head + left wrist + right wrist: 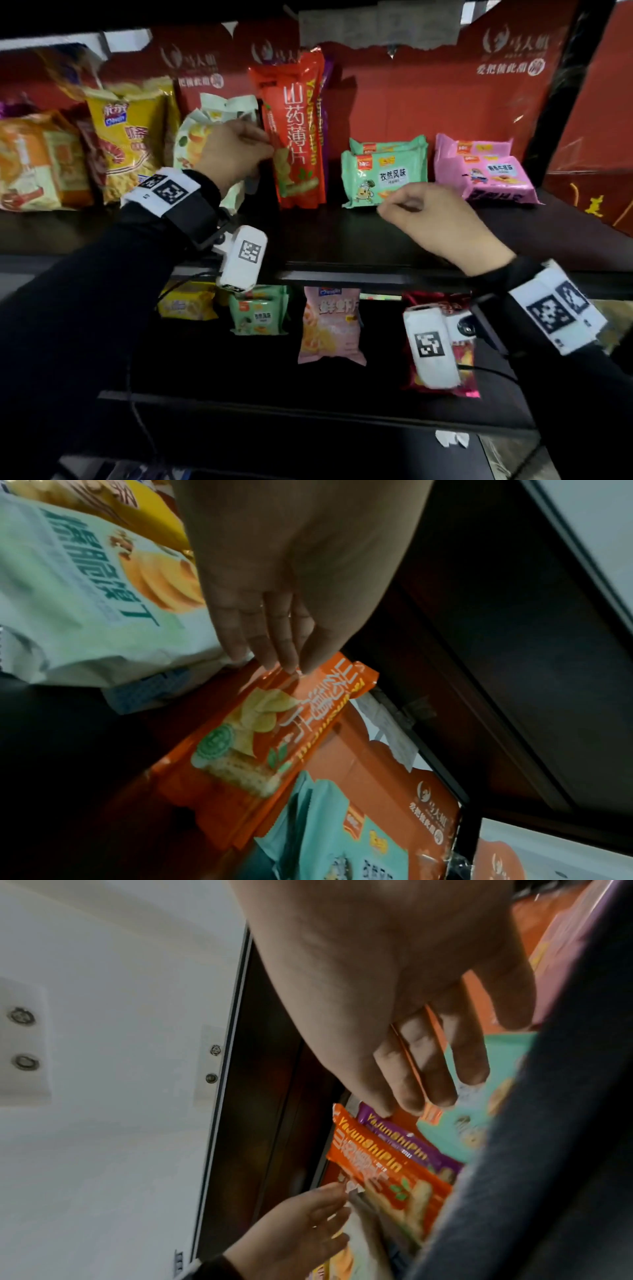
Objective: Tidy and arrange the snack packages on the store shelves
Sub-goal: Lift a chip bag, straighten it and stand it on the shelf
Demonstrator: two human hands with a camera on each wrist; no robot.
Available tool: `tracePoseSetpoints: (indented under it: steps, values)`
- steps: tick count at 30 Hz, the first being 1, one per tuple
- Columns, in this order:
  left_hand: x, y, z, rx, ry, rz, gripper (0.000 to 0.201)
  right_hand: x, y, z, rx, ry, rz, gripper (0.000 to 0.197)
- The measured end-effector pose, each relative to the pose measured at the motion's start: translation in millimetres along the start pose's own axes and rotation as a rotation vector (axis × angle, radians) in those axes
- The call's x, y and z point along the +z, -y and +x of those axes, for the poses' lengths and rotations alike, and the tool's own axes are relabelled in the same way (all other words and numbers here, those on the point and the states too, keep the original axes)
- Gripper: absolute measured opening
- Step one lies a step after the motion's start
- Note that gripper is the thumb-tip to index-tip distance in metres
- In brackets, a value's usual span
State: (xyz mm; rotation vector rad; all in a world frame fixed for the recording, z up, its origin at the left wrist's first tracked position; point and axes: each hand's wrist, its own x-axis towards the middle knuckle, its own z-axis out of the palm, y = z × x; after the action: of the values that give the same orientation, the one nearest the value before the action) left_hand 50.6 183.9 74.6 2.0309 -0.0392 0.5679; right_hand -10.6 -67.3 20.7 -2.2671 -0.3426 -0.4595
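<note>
A tall orange snack pack (301,137) (260,737) (387,1175) stands upright on the upper black shelf (342,240), with a purple pack (325,102) (411,1145) behind it. My left hand (265,147) (287,666) (308,1215) reaches in from the left and pinches the orange pack's left edge with thumb and fingertips together. A white-green bag (195,137) (85,601) leans right behind that hand. My right hand (404,205) (421,1085) hovers loosely curled and holds nothing, just in front of two stacked green packets (383,178) (479,1118).
Pink packets (493,174) lie at the shelf's right, a yellow bag (130,137) and orange bags stand at its left. A red cardboard panel (428,102) backs the shelf. On the lower shelf sit a yellow packet (186,303), green packets (258,315) and a pink bag (330,325).
</note>
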Motion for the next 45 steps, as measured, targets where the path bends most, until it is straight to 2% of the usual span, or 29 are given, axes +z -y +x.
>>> tracePoseSetpoints:
  steps: [2, 5, 8, 12, 15, 16, 17, 18, 20, 22, 25, 28, 29, 31, 33, 35, 37, 41, 43, 45]
  values:
    - [-4.0, 2.5, 11.2, -0.058, 0.114, 0.005, 0.020, 14.9, 21.9, 18.8, 0.017, 0.058, 0.049, 0.012]
    - [-4.0, 0.5, 25.7, -0.136, 0.294, -0.130, 0.020, 38.1, 55.6, 63.2, 0.101, 0.102, 0.116, 0.041]
    - [-0.5, 1.1, 33.3, -0.174, 0.427, -0.081, 0.054, 59.5, 76.6, 102.2, 0.238, 0.140, 0.167, 0.057]
    - [4.6, 14.7, 41.3, -0.174, 0.486, -0.039, 0.057, 78.3, 75.3, 121.0, 0.337, 0.186, 0.040, 0.045]
    - [4.2, 24.9, 40.0, -0.134, 0.538, -0.077, 0.058, 81.6, 73.2, 111.9, 0.319, 0.149, 0.131, 0.029]
    - [2.2, 26.5, 38.9, -0.108, 0.543, -0.103, 0.058, 79.2, 75.4, 105.6, 0.301, 0.116, 0.184, 0.022]
    - [-0.8, 27.1, 36.6, -0.081, 0.538, -0.147, 0.059, 76.4, 77.6, 99.0, 0.280, 0.082, 0.241, 0.023]
    - [-4.3, 26.7, 33.0, -0.058, 0.529, -0.211, 0.061, 73.2, 80.4, 92.1, 0.260, 0.068, 0.301, 0.031]
    - [-11.6, 24.7, 22.0, -0.028, 0.540, -0.373, 0.061, 68.8, 86.5, 77.3, 0.233, 0.085, 0.429, 0.061]
    - [-15.1, 21.7, 9.7, -0.019, 0.578, -0.531, 0.051, 69.1, 90.6, 64.9, 0.205, 0.109, 0.510, 0.075]
    - [-16.6, 17.5, -2.3, 0.002, 0.522, -0.682, 0.032, 73.4, 94.2, 51.7, 0.176, 0.143, 0.504, 0.080]
    - [-20.4, 19.6, -5.1, -0.034, 0.485, -0.806, 0.038, 74.6, 94.9, 48.3, 0.179, 0.183, 0.452, 0.091]
    - [-21.0, 20.7, -6.0, -0.059, 0.499, -0.840, 0.040, 73.1, 95.3, 48.7, 0.188, 0.201, 0.474, 0.091]
    - [-21.1, 21.8, -8.4, -0.080, 0.552, -0.864, 0.042, 69.0, 96.3, 49.7, 0.193, 0.216, 0.567, 0.077]
    - [-22.6, 20.7, -9.4, -0.042, 0.614, -0.825, 0.043, 65.4, 97.0, 50.4, 0.163, 0.230, 0.582, 0.057]
    - [-28.9, 16.6, -6.4, 0.027, 0.653, -0.786, 0.047, 64.2, 95.5, 50.8, 0.127, 0.215, 0.537, 0.048]
    - [-38.8, 9.8, -1.0, 0.102, 0.632, -0.803, 0.049, 64.0, 95.0, 51.8, 0.112, 0.194, 0.494, 0.055]
    - [-45.6, -2.8, -3.3, 0.236, 0.499, -0.758, 0.046, 65.0, 101.5, 54.2, 0.013, 0.144, 0.495, 0.077]
    - [-44.2, -8.4, -11.4, 0.302, 0.474, -0.727, 0.049, 61.3, 106.4, 55.4, -0.068, 0.088, 0.525, 0.074]
    - [-45.4, -13.0, -18.0, 0.342, 0.458, -0.679, 0.061, 57.4, 109.6, 57.0, -0.114, 0.026, 0.525, 0.065]
